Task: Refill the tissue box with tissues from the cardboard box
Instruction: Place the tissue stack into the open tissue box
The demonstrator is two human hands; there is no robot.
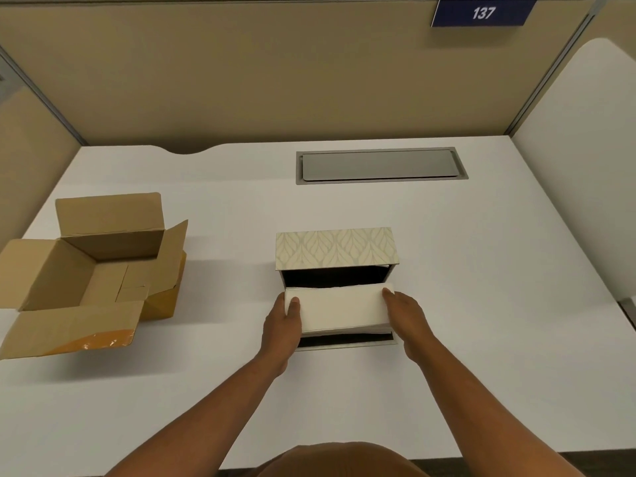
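Observation:
A tissue box (337, 247) with a pale leaf pattern stands in the middle of the white desk, its near side open and dark inside. A white stack of tissues (340, 308) lies across that opening, over the lowered flap. My left hand (284, 327) grips the stack's left end, thumb on top. At the stack's right end, my right hand (407, 316) holds it the same way. The cardboard box (93, 270) sits at the left with all its flaps open; its visible inside holds no tissues.
A grey metal cable hatch (380, 165) is set flush into the desk (481, 270) behind the tissue box. Beige partition walls close off the back and left, a white panel the right. A blue sign (483, 12) reads 137.

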